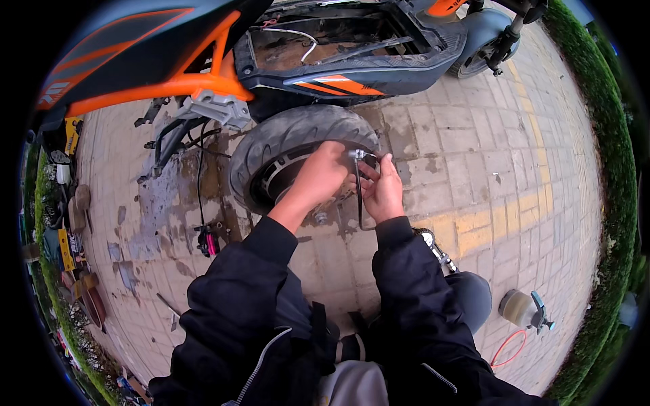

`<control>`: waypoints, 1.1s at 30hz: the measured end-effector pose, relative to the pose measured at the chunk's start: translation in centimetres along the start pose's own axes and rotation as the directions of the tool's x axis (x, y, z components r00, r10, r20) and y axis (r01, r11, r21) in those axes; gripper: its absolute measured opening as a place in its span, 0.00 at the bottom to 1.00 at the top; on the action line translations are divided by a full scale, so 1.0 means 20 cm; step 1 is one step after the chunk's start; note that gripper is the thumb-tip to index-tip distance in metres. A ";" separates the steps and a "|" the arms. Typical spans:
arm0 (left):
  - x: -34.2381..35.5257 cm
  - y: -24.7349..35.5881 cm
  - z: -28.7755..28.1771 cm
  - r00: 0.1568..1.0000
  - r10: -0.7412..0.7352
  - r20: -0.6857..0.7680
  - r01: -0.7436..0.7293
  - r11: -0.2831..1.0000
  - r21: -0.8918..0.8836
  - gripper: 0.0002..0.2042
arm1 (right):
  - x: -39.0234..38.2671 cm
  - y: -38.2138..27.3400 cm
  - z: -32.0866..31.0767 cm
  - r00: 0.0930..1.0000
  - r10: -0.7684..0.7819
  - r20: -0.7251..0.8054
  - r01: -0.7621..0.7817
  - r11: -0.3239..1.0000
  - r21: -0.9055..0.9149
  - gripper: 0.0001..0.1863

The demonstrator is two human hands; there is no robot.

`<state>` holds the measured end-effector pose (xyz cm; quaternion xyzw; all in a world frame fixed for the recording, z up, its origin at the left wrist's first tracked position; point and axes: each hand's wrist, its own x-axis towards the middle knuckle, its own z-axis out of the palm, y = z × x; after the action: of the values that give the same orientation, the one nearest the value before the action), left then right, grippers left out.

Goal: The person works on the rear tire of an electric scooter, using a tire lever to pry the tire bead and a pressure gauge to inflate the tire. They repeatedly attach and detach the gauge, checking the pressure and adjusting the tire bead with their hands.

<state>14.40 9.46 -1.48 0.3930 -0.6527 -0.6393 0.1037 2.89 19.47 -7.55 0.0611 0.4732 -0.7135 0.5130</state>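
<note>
A wheel with a grey-black tyre (294,128) lies on the paving, beside the scooter. Over its right side, my left hand (321,174) is closed, its fingertips at a silver hose fitting (357,155). A black hose (359,199) hangs from that fitting and bends toward a round gauge with a metal body (428,238) by my right knee. My right hand (384,193) faces it with palm turned up. Its thumb and fingers are curled around a thin piece beside the fitting, too small to make out. The tyre valve cannot be seen.
A grey and orange scooter (338,84) with an uncovered compartment stands beyond the wheel. A black cable with a pink-marked part (206,240) hangs to the left. At right are a spray bottle (520,309), a red hose loop (509,348) and a hedge (613,169).
</note>
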 end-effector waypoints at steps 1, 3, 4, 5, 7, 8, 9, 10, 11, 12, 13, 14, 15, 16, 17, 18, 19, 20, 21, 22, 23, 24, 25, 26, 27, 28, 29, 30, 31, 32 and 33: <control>0.00 0.01 0.00 1.000 -0.020 -0.001 0.020 0.998 -0.052 0.22 | 0.02 0.00 -0.01 0.997 0.077 0.009 -0.077 0.996 0.038 0.28; 0.02 -0.03 0.01 1.000 0.012 -0.020 -0.012 1.000 0.016 0.22 | 0.05 -0.02 -0.04 0.980 0.194 0.041 -0.198 0.976 0.095 0.27; 0.04 -0.07 0.00 0.999 0.025 -0.033 -0.023 0.998 0.055 0.22 | 0.07 -0.03 -0.05 0.966 0.241 0.098 -0.252 0.959 0.128 0.27; 0.05 -0.11 -0.01 0.998 0.046 -0.043 -0.043 0.997 0.066 0.22 | 0.09 -0.03 -0.05 0.945 0.286 0.159 -0.310 0.938 0.156 0.27; 0.06 -0.13 -0.02 0.994 0.089 -0.057 -0.084 0.993 0.085 0.22 | 0.10 -0.03 -0.05 0.902 0.362 0.237 -0.406 0.897 0.175 0.28; 0.05 -0.11 -0.02 0.998 0.038 -0.043 -0.037 0.999 0.033 0.22 | 0.09 -0.03 -0.05 0.883 0.396 0.253 -0.443 0.881 0.168 0.29; 0.04 -0.10 -0.01 1.000 -0.012 -0.027 0.012 1.000 -0.018 0.22 | 0.09 -0.04 -0.05 0.862 0.430 0.270 -0.480 0.862 0.160 0.31; 0.02 -0.06 -0.01 0.998 -0.058 -0.009 0.057 0.996 -0.068 0.22 | 0.09 -0.04 -0.06 0.849 0.425 0.316 -0.488 0.859 0.155 0.32; 0.03 -0.07 -0.01 0.999 -0.032 -0.016 0.032 0.999 -0.030 0.23 | 0.10 -0.05 -0.07 0.833 0.419 0.361 -0.495 0.856 0.149 0.33; 0.04 -0.09 -0.01 1.000 -0.006 -0.022 0.006 1.000 0.008 0.23 | 0.10 -0.05 -0.08 0.816 0.413 0.405 -0.503 0.852 0.144 0.35; 0.04 -0.08 -0.01 0.999 0.019 -0.026 -0.018 0.999 0.046 0.23 | 0.11 -0.04 -0.09 0.815 0.422 0.398 -0.517 0.839 0.170 0.35; 0.04 -0.08 -0.01 1.000 0.017 -0.009 -0.016 0.998 0.063 0.24 | 0.12 -0.04 -0.09 0.814 0.431 0.390 -0.531 0.824 0.197 0.35; 0.05 -0.08 0.00 1.000 0.014 0.009 -0.015 0.997 0.080 0.24 | 0.14 -0.03 -0.10 0.812 0.440 0.383 -0.543 0.809 0.223 0.35; 0.04 -0.08 -0.01 1.000 0.009 0.023 -0.011 0.995 0.099 0.24 | 0.14 -0.03 -0.08 0.832 0.433 0.347 -0.514 0.836 0.189 0.35; 0.04 -0.08 -0.01 0.999 0.039 0.014 -0.041 0.989 0.142 0.25 | 0.13 -0.03 -0.07 0.851 0.424 0.310 -0.485 0.861 0.153 0.35; 0.04 -0.09 -0.02 0.997 0.070 0.008 -0.071 0.980 0.185 0.25 | 0.13 -0.03 -0.06 0.869 0.412 0.274 -0.455 0.883 0.115 0.35; 0.04 -0.09 -0.02 0.995 0.103 0.004 -0.101 0.968 0.229 0.25 | 0.13 -0.03 -0.06 0.875 0.406 0.264 -0.447 0.887 0.118 0.35; 0.04 -0.09 -0.02 0.995 0.096 -0.001 -0.093 0.970 0.222 0.25 | 0.14 -0.03 -0.06 0.881 0.401 0.253 -0.439 0.890 0.120 0.35; 0.04 -0.09 -0.01 0.996 0.090 -0.005 -0.086 0.973 0.216 0.26 | 0.14 -0.02 -0.06 0.887 0.394 0.242 -0.431 0.894 0.123 0.35; 0.04 -0.09 -0.02 0.996 0.083 -0.013 -0.078 0.974 0.212 0.26 | 0.13 -0.01 -0.06 0.883 0.391 0.260 -0.441 0.881 0.173 0.35; 0.03 -0.10 -0.03 0.996 0.085 -0.022 -0.079 0.977 0.199 0.26 | 0.13 0.01 -0.05 0.879 0.388 0.277 -0.451 0.864 0.222 0.34; 0.04 -0.11 -0.03 0.996 0.087 -0.032 -0.080 0.979 0.185 0.26 | 0.13 0.03 -0.05 0.876 0.383 0.294 -0.460 0.846 0.270 0.34; 0.03 -0.10 -0.02 0.995 0.091 -0.037 -0.083 0.983 0.167 0.26 | 0.13 0.03 -0.05 0.880 0.379 0.286 -0.451 0.856 0.255 0.34; 0.03 -0.09 -0.02 0.997 0.066 -0.033 -0.060 0.985 0.160 0.26 | 0.13 0.03 -0.06 0.885 0.374 0.277 -0.441 0.865 0.239 0.34; 0.03 -0.07 -0.01 0.999 0.042 -0.028 -0.037 0.988 0.153 0.26 | 0.13 0.03 -0.07 0.889 0.370 0.269 -0.431 0.874 0.223 0.34; 0.02 -0.05 -0.01 1.000 0.018 -0.023 -0.014 0.989 0.148 0.26 | 0.13 0.02 -0.07 0.884 0.378 0.275 -0.442 0.867 0.229 0.34; 0.02 -0.04 -0.01 1.000 0.025 -0.019 -0.021 0.987 0.156 0.26 | 0.13 0.02 -0.08 0.879 0.385 0.280 -0.452 0.860 0.235 0.34; 0.02 -0.03 -0.01 0.999 0.032 -0.016 -0.029 0.986 0.165 0.25 | 0.13 0.02 -0.09 0.874 0.393 0.285 -0.462 0.853 0.241 0.35; 0.02 -0.03 -0.02 0.999 0.038 -0.016 -0.034 0.984 0.175 0.25 | 0.13 0.02 -0.08 0.871 0.393 0.295 -0.469 0.846 0.255 0.34; 0.01 -0.05 -0.02 0.996 0.084 -0.035 -0.076 0.980 0.186 0.24 | 0.13 0.03 -0.08 0.867 0.393 0.305 -0.475 0.838 0.270 0.34; 0.01 -0.08 -0.02 0.990 0.131 -0.054 -0.118 0.973 0.197 0.22 | 0.13 0.03 -0.07 0.864 0.394 0.315 -0.482 0.829 0.283 0.34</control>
<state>15.07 9.18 -2.93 0.3807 -0.7313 -0.5517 0.1266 1.66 18.81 -10.23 0.1715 0.2439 -0.6508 0.6983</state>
